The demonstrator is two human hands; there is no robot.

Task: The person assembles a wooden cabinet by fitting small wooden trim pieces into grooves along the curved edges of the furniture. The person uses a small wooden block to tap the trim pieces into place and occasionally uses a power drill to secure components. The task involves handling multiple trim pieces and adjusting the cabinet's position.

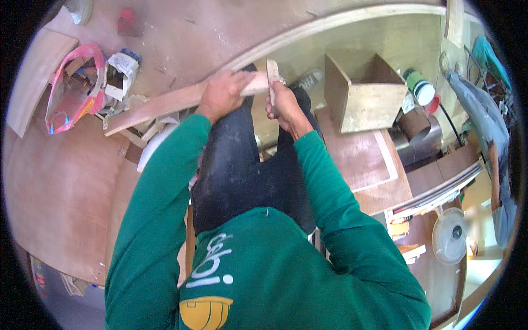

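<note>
A long pale wooden board (159, 107) lies slanted across my thighs, its far end near my right hand. My left hand (224, 93) is closed over the board's upper part and grips it. In my right hand (287, 109) is a thin, flat wooden piece (272, 74) with a rounded top, standing crosswise at the board's end. My fingers wrap round its lower part. Whether it is a tool or a plain offcut, I cannot make out. Something small and whitish shows beside my right knuckles, too blurred to name.
An open plywood box (369, 107) stands on the right, by a green-and-white can (422, 91). To the left are a pink-rimmed bag (99, 71) of scraps and a white-and-blue container (122, 69). A fan (451, 236) sits lower right. A curved wooden edge (330, 25) runs beyond my feet.
</note>
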